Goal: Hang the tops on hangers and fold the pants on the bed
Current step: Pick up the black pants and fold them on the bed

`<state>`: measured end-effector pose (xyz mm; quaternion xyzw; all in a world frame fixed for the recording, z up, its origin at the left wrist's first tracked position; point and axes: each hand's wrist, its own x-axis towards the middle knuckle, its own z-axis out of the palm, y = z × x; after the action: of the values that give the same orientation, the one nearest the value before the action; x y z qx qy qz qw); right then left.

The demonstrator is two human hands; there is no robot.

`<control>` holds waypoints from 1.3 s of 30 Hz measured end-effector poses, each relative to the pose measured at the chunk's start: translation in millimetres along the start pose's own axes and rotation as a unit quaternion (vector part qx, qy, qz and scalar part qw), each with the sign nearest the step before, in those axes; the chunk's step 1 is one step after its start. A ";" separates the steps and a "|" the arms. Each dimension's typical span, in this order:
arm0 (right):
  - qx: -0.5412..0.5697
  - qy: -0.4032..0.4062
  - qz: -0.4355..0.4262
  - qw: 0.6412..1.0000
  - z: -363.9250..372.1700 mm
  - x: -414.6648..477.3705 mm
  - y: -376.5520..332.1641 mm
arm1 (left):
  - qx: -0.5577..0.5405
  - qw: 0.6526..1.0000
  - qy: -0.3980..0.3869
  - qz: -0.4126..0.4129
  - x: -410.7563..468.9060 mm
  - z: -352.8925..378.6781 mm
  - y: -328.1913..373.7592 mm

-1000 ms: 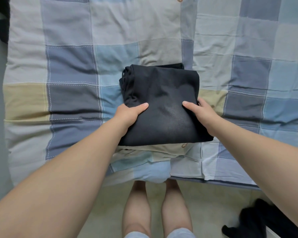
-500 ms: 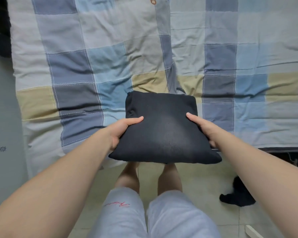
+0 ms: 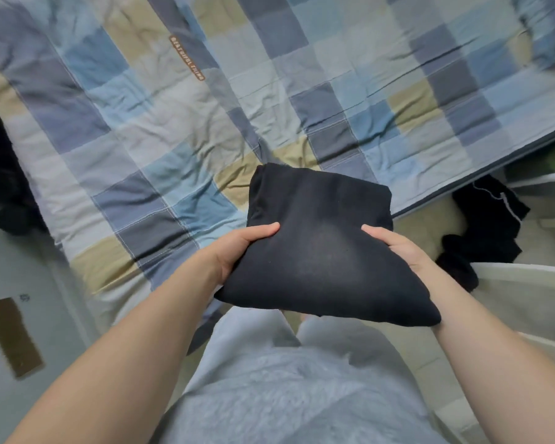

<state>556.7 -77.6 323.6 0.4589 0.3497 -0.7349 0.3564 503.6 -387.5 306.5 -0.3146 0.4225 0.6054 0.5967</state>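
Lifted off bed [image 3: 173, 129] – soft black folded pants [image 3: 318, 245], both hands gripping.

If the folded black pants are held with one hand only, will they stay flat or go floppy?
Probably floppy: the folded black pants sag at the near corners past the left hand and right hand. They seem light, since each hand grips just one side edge. One-handed, the layers would likely slide and unfold.

pants [image 3: 318, 251] above bed edge [image 3: 446, 190], clothes [image 3: 487, 225] apparently right
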 end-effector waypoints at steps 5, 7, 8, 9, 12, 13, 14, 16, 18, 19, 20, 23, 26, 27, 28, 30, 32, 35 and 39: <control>0.027 0.065 -0.135 0.988 -35.7 -69.2 16.0 | 0.099 0.993 0.014 0.058 -12.7 70.9 -0.1; 0.044 0.104 -0.180 0.977 -58.6 -99.6 27.0 | 0.140 0.987 -0.001 0.079 -13.6 108.1 -1.1; 0.052 0.129 -0.205 0.969 -71.8 -114.7 33.3 | 0.158 0.984 -0.008 0.085 -13.6 128.0 -1.3; 0.062 0.148 -0.230 0.960 -86.1 -128.8 40.4 | 0.179 0.979 -0.014 0.092 -13.3 148.3 -2.2; 0.113 0.177 -0.290 0.934 -133.0 -173.1 65.3 | 0.255 0.958 -0.037 0.124 -7.1 212.4 -11.3; 0.120 0.184 -0.301 0.928 -150.9 -186.7 73.9 | 0.280 0.950 -0.045 0.131 -4.0 235.2 -16.9; 0.124 0.194 -0.312 0.922 -168.6 -200.4 82.6 | 0.303 0.941 -0.053 0.139 -0.4 257.7 -23.3; 0.139 0.209 -0.336 0.908 -206.0 -225.3 100.8 | 0.340 0.925 -0.072 0.150 8.3 303.5 -39.9; 0.152 0.223 -0.351 0.897 -243.7 -251.1 121.0 | 0.366 0.913 -0.089 0.155 18.3 348.5 -62.9; 0.161 0.228 -0.360 0.890 -262.5 -263.4 132.4 | 0.377 0.908 -0.095 0.157 23.5 370.8 -76.8; 0.173 0.233 -0.368 0.883 -282.2 -275.7 144.7 | 0.389 0.902 -0.100 0.158 29.9 392.6 -91.8; 0.219 0.254 -0.384 0.860 -336.1 -311.6 184.3 | 0.426 0.885 -0.128 0.141 47.7 452.8 -138.8; 0.269 0.280 -0.381 0.839 -373.3 -346.1 226.4 | 0.476 0.857 -0.162 0.116 61.9 505.6 -180.2; 0.287 0.292 -0.380 0.830 -382.4 -354.6 241.0 | 0.492 0.847 -0.172 0.109 66.2 521.3 -192.2; 0.306 0.303 -0.381 0.818 -390.7 -361.9 255.7 | 0.508 0.836 -0.182 0.101 71.2 537.0 -203.4; 0.349 0.322 -0.382 0.793 -402.4 -372.6 281.7 | 0.544 0.809 -0.204 0.089 81.5 566.9 -223.1; 0.389 0.340 -0.385 0.765 -410.7 -379.2 303.9 | 0.577 0.782 -0.223 0.080 93.7 597.3 -241.5; 0.451 0.362 -0.397 0.713 -419.0 -384.9 330.4 | 0.629 0.734 -0.249 0.060 114.1 639.5 -267.5; 0.523 0.389 -0.408 0.639 -429.1 -396.4 346.7 | 0.694 0.659 -0.288 0.031 142.2 700.1 -297.0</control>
<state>1160.8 189.9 481.5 0.6232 0.1652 -0.6193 -0.4480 870.6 277.9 451.9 0.3941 0.5368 0.2152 0.7143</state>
